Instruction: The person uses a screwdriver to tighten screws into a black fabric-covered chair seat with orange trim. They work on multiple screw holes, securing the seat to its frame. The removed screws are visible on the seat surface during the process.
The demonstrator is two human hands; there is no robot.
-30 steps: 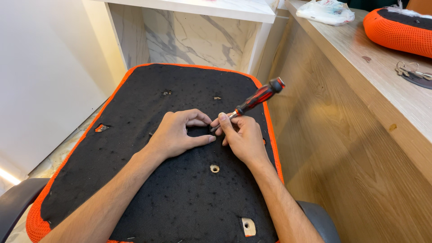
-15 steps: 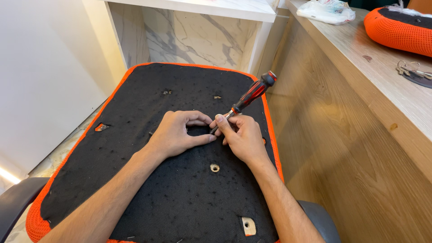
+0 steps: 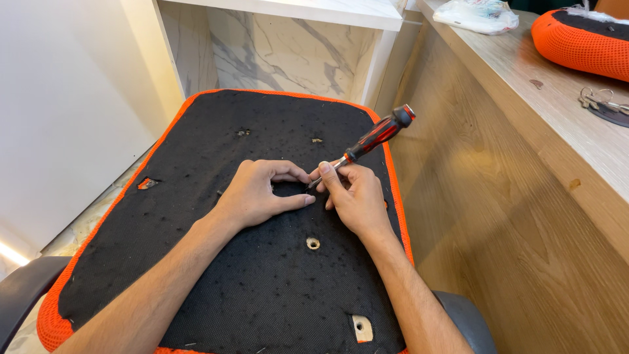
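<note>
I have the upturned seat cushion (image 3: 216, 262) lying black side up, and at its centre my right hand (image 3: 354, 196) pinches the shaft of the red-and-black screwdriver (image 3: 367, 145), tip down beside my left hand (image 3: 259, 193), whose thumb and fingers press the fabric. The screw holes (image 3: 313, 243) nearer me sit bare, so most fastening looks unfinished.

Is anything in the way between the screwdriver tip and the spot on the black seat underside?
Nothing visible does. The right hand holds the screwdriver, tip down at the fabric beside the left hand fingertips.
</note>
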